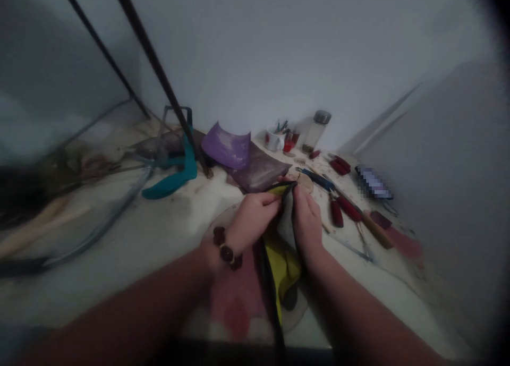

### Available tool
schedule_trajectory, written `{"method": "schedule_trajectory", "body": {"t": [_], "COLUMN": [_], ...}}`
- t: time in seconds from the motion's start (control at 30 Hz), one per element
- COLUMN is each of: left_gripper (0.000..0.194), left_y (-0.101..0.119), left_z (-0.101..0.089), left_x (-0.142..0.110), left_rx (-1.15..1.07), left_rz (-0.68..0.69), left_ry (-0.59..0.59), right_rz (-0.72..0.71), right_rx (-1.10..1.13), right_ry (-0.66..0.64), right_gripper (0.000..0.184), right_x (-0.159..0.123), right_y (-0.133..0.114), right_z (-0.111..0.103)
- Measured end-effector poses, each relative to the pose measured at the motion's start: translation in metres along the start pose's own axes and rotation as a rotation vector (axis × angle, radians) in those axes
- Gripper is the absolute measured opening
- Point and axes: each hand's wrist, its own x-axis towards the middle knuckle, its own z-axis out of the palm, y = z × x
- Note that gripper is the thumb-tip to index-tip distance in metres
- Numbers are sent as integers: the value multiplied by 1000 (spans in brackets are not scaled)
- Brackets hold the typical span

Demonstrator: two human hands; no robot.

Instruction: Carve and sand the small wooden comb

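Both my hands pinch the top edge of a yellow cloth (pixel 283 265) with a black border, held upright over the worktable (pixel 167 233). My left hand (pixel 253 214), with a dark bead bracelet at the wrist, grips the edge from the left. My right hand (pixel 306 220) grips it from the right, fingers closed. The cloth hangs down between my forearms. A round pale piece (pixel 305 183) lies just beyond my fingertips.
A purple curved piece (pixel 227 145) rests on a dark brown slab (pixel 261 172). A teal clamp (pixel 177 169) lies at the left. A white mug (pixel 274 139), a red cup (pixel 289 144) and a jar (pixel 316 129) stand by the wall. Red-handled tools (pixel 345 206) lie right.
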Motion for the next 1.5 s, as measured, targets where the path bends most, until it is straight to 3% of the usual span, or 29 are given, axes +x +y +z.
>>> {"method": "schedule_trajectory", "body": {"t": [0.1,0.27,0.47,0.6,0.87,1.13,1.33,1.43,1.5], "left_gripper": [28,26,32,31,31,23,28,30,29], "left_y": [-3,2,8,13,11,20,31,29,28], "left_z": [2,1,-3,-3,-8,-8,-23,-24,-22], "left_x": [-2,2,2,0,6,4,3,3,4], "left_rx": [-43,-140,-33,-23,-161,-528,-362,-188,-145], "left_rz": [4,21,47,68,22,-79,-167,-140,-86], "left_ry": [-15,73,114,101,111,-59,-204,-273,-242], "right_rz": [-18,10,-33,-16,45,65,79,73,74], "right_rx": [1,-53,-37,-80,-76,-120,-98,-68,-49], "right_ry": [16,12,-23,52,30,106,94,73,53], "right_gripper": [51,52,45,35,47,48,46,43,43], "right_x": [-1,-9,0,6,10,23,26,25,23], "right_y": [0,9,10,8,4,6,3,4,5], "right_z": [1,8,5,3,-4,-12,-17,-17,-14]}}
